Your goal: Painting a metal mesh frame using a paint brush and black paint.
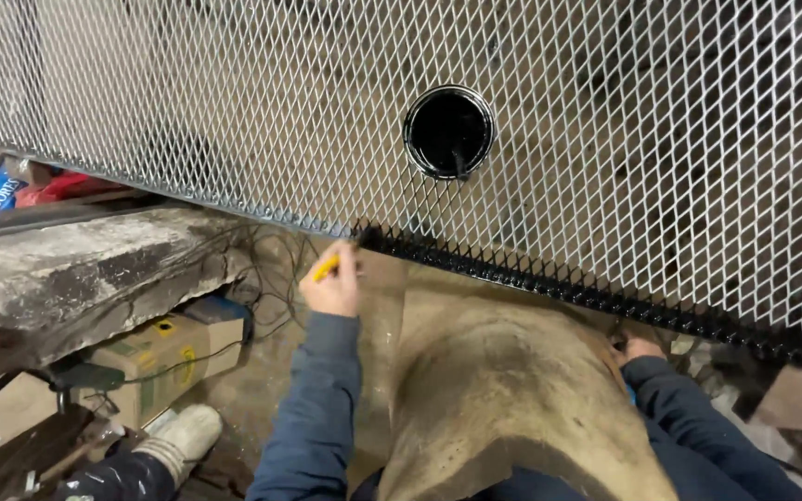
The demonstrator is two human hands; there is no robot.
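**A:** Apron over my lap fills the lower centre of the frame, stained leather or canvas by the look. Keeps drips off my trousers, I'd say.

**B:** Where's the brush?

**A:** Left hand, centre of frame, fingers closed round a yellow-handled brush. Bristle end sits against the bottom rail of the mesh panel, just where black paint meets bare metal.

**B:** So the rail is half done?

**A:** Rail reads glossy black from the brush out to the right edge of frame. Left of the brush it's bare grey. Mesh above is unpainted throughout.

**B:** Paint supply?

**A:** Open paint can, upper centre, resting on top of the mesh, black inside. Close above the brush, so dipping is a short reach.

**B:** Right hand?

**A:** Right hand, lower right, tucked just under the painted rail. Mostly hidden by apron and sleeve; I can't tell if it grips anything. Looks placed to steady the panel, that's a guess.

**B:** Panel support?

**A:** It lies tilted across the frame, over my knees. What holds it up isn't visible.

**B:** Anything else around?

**A:** Concrete slab mid left, cardboard box beneath it, loose cables beside it. My shoe lower left. All well apart from the wet rail.
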